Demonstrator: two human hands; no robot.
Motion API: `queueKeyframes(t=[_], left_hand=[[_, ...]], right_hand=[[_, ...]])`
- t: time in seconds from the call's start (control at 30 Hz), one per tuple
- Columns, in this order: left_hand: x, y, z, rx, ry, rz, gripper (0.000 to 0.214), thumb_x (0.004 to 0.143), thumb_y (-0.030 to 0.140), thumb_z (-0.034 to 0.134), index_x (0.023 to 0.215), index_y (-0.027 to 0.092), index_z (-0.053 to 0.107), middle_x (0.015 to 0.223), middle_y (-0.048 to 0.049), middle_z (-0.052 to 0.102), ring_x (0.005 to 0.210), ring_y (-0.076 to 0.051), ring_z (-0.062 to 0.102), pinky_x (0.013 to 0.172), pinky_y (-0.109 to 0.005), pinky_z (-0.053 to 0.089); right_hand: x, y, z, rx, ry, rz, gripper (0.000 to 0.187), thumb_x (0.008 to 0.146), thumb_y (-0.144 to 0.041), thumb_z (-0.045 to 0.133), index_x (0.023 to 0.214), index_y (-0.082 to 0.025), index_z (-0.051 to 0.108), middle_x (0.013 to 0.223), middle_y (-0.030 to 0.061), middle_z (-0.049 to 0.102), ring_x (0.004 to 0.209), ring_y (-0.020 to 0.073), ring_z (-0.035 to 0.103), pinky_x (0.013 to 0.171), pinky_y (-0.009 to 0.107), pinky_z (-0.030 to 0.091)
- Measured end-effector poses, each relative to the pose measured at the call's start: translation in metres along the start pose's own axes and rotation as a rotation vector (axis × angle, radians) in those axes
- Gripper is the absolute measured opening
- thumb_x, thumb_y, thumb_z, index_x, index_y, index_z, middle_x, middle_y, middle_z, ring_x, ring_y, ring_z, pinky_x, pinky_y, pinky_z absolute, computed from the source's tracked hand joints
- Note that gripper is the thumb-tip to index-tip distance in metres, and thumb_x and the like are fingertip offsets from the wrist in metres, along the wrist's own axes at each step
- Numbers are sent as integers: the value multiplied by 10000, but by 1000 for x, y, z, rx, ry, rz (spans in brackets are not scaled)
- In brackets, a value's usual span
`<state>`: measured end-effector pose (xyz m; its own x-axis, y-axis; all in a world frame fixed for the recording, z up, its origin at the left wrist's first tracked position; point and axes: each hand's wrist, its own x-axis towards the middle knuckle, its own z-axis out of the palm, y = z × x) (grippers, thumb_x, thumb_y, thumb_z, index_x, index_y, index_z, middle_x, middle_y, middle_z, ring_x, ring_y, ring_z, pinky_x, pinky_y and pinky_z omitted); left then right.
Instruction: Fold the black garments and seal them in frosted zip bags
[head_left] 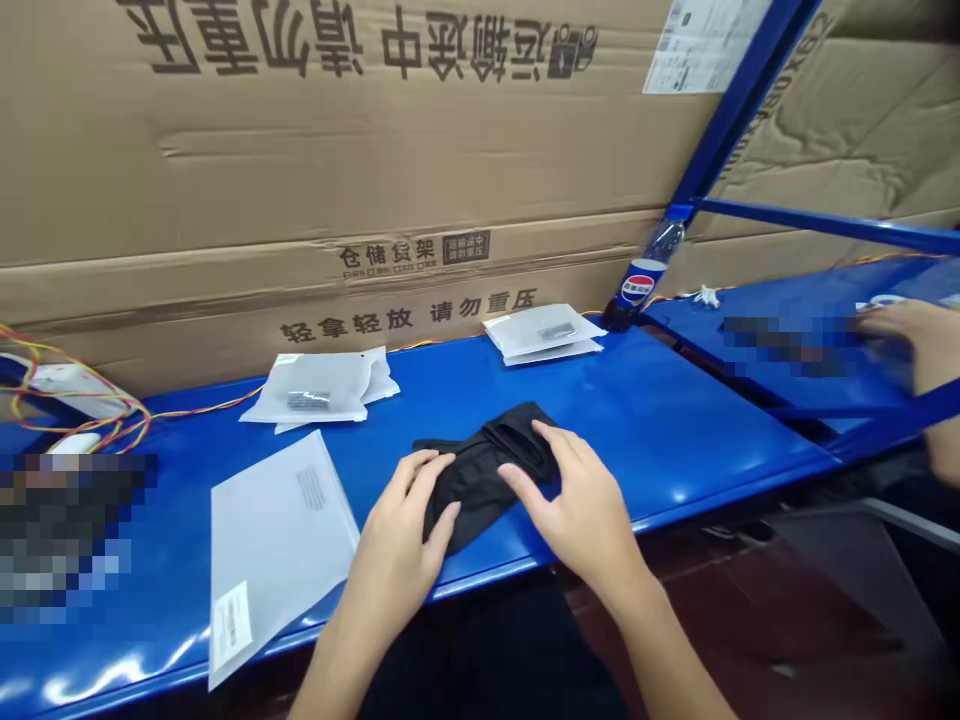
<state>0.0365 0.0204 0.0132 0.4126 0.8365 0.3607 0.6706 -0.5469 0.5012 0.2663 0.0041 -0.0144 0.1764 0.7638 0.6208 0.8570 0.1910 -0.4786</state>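
Glossy blue metal bench (pixel 660 420), folded black fabric (pixel 487 475) between open left hand (pixel 397 530) and open right hand (pixel 577 500), fingertips resting on it, unclenched.

Black fabric (pixel 480 485) on a blue workbench (pixel 675 430).

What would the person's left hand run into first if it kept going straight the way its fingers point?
The black cloth comes first: the fingers of the left hand already rest against it.

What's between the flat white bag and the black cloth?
The head view shows the left hand there, on the black cloth, beside the flat white bag.
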Motion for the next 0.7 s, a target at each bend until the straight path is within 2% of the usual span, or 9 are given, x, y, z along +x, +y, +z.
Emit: queueKeyframes(t=[0.07,0.13,0.2,0.27,0.33,0.43,0.53,0.63,0.7], left_hand=[[0,-3,-9,14,-23,-26,421,1028,264,577,1447,295,571,1444,-84,659,1302,-275,681,1086,-434,593],[-2,-10,-16,43,-30,-52,431,1033,298,566,1464,294,565,1421,-82,688,1299,-285,687,1089,-451,592],[-4,-19,-23,78,-18,-78,443,1034,322,548,1474,281,567,1418,-86,701,1299,-294,692,1086,-464,593],[-6,-29,-31,114,1,-94,455,1020,333,535,1467,264,584,1420,-90,706,1291,-301,697,1082,-475,594],[-5,-38,-40,137,13,-106,458,1001,348,533,1441,246,615,1378,-89,735,1240,-304,725,1060,-478,604],[4,-45,-49,164,17,-164,432,998,450,559,1339,223,695,1221,-87,802,1105,-320,773,989,-481,627],[18,-46,-49,209,13,-186,418,1003,533,570,1186,213,768,1089,-92,820,1011,-334,781,916,-477,633],[29,-44,-48,198,24,-124,325,1012,466,567,1033,230,791,1017,-76,808,934,-301,774,836,-428,629],[31,-41,-49,139,86,-72,282,1015,430,577,967,242,781,984,-55,800,908,-273,770,827,-405,626]], right_hand=[[2,-5,2,11,-45,5,532,989,-572,647,1331,-164,670,1225,186,761,1136,386,706,952,537,583],[8,-4,0,87,-45,71,381,1032,-498,588,1223,-195,720,1151,147,790,1061,352,735,923,506,592],[17,5,-6,215,-24,195,307,1032,-466,583,1148,-226,736,1095,109,808,981,311,759,875,452,604],[26,21,-15,272,32,354,347,986,-510,636,1162,-225,727,1031,102,813,890,296,765,809,426,605],[32,41,-23,185,57,452,447,929,-566,675,1181,-199,722,929,108,800,799,300,744,765,445,592],[36,66,-28,39,-6,409,492,897,-623,662,1104,-186,750,960,136,787,824,317,724,785,489,576],[39,76,-23,100,-32,324,500,902,-671,657,1063,-211,767,1109,148,783,950,330,728,805,487,581],[45,74,-18,161,-22,275,451,893,-671,685,954,-232,769,1057,130,785,985,341,719,796,490,589],[48,69,-19,222,15,242,397,910,-630,684,904,-239,755,1042,121,780,1004,335,715,814,487,599]])
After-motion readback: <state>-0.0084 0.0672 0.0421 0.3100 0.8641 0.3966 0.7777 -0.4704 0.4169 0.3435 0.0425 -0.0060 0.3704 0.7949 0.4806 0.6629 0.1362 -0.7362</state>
